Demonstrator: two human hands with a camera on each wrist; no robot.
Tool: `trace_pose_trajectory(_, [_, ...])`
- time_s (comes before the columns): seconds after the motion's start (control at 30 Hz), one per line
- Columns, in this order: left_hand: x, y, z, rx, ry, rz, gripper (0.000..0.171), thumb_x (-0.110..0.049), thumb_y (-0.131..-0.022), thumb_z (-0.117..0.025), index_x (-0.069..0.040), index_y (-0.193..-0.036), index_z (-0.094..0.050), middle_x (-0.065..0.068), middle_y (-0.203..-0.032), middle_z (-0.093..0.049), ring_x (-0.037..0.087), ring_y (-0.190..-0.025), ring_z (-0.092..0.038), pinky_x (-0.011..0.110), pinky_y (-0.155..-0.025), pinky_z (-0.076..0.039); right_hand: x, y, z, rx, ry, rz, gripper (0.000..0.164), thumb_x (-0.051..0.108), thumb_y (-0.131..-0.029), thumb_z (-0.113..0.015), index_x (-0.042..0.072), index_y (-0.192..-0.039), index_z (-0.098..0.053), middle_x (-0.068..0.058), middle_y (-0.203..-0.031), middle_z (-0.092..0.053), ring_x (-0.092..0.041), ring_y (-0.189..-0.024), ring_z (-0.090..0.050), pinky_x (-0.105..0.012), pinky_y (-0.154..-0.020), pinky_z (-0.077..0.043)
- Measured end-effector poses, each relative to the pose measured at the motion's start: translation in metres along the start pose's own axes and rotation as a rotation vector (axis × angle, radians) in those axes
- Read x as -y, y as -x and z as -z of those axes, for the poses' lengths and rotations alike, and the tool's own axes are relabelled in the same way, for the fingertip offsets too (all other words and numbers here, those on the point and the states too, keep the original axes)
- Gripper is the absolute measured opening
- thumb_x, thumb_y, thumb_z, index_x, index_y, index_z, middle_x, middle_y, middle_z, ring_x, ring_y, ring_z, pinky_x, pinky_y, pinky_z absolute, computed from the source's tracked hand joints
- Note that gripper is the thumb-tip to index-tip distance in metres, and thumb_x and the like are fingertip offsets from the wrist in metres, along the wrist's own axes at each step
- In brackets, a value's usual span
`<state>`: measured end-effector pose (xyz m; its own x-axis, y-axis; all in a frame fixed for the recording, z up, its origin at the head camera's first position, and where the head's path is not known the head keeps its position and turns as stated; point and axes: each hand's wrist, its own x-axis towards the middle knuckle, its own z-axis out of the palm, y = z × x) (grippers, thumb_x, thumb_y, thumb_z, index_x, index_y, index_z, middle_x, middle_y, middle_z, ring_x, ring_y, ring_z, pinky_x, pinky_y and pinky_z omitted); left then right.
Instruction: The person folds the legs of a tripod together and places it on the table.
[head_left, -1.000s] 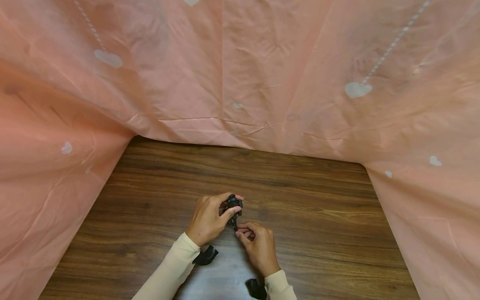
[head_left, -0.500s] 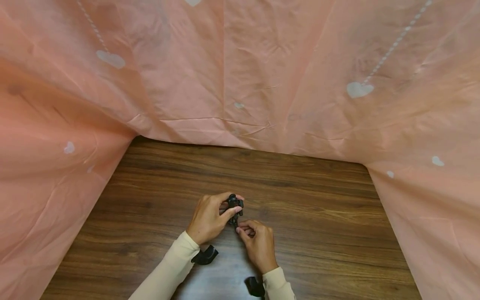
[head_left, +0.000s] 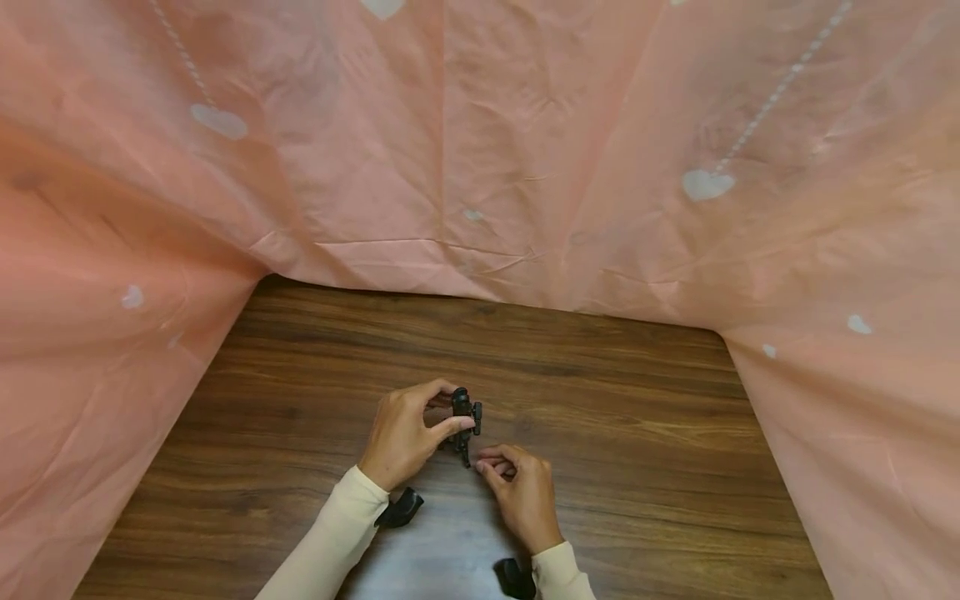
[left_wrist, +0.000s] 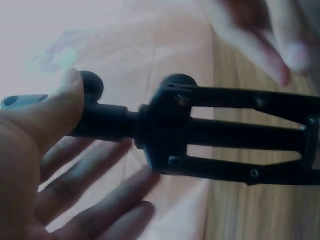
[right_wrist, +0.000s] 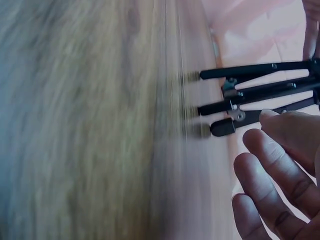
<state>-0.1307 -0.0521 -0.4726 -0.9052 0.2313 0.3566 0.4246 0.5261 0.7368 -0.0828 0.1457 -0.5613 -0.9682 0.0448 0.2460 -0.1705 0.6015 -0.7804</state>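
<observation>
A small black tripod [head_left: 461,402] stands roughly upright close over the table. My left hand [head_left: 401,433] grips its upper part, thumb across the near side. In the left wrist view the left thumb [left_wrist: 65,107] presses beside a round knob, while the other fingers lie behind the tripod's stem [left_wrist: 102,120]. Its hinged legs [left_wrist: 240,132] run to the right, slightly spread. The right wrist view shows the leg tips [right_wrist: 212,74] right at the wood surface. My right hand [head_left: 525,492] is beside the lower legs, fingers loosely bent, fingertips a little apart from them.
Dark wood-grain table [head_left: 615,400] lies under both hands. Pink cloth [head_left: 480,167] with pale hearts hangs at the back and both sides. A black wrist device [head_left: 401,510] sits under the left sleeve, another black wrist device [head_left: 513,577] beside the right.
My right fingertips, earlier pinching a tripod leg, have let go and are now slightly apart from it. My left hand has shifted a little left with the tripod, which has turned slightly.
</observation>
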Motion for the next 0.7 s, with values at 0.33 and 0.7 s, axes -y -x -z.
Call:
trace_pose_trajectory(0.33, [0.0027, -0.0022, 0.0022, -0.036, -0.093, -0.066, 0.020, -0.032, -0.087, -0.085, -0.023, -0.105, -0.081, -0.008, -0.098, -0.082, 0.005, -0.077, -0.073, 0.029, -0.069, -0.057, -0.0039, 0.0074, 0.0022, -0.001, 0.005, -0.025, 0.013, 0.005, -0.085, -0.089, 0.014, -0.091, -0.083, 0.006, -0.081, -0.079, -0.001, -0.067, -0.069, -0.020, -0.063, -0.058])
trace_pose_trajectory(0.7, [-0.0024, 0.0009, 0.0097, 0.098, -0.140, 0.018, 0.042, -0.032, -0.089, -0.085, -0.020, -0.128, -0.075, -0.003, -0.117, -0.081, 0.019, -0.106, -0.077, 0.045, -0.093, -0.060, -0.0042, 0.0093, 0.0050, -0.021, -0.004, -0.007, 0.012, 0.004, -0.084, -0.089, 0.012, -0.092, -0.083, 0.005, -0.082, -0.079, -0.001, -0.067, -0.069, -0.017, -0.063, -0.057])
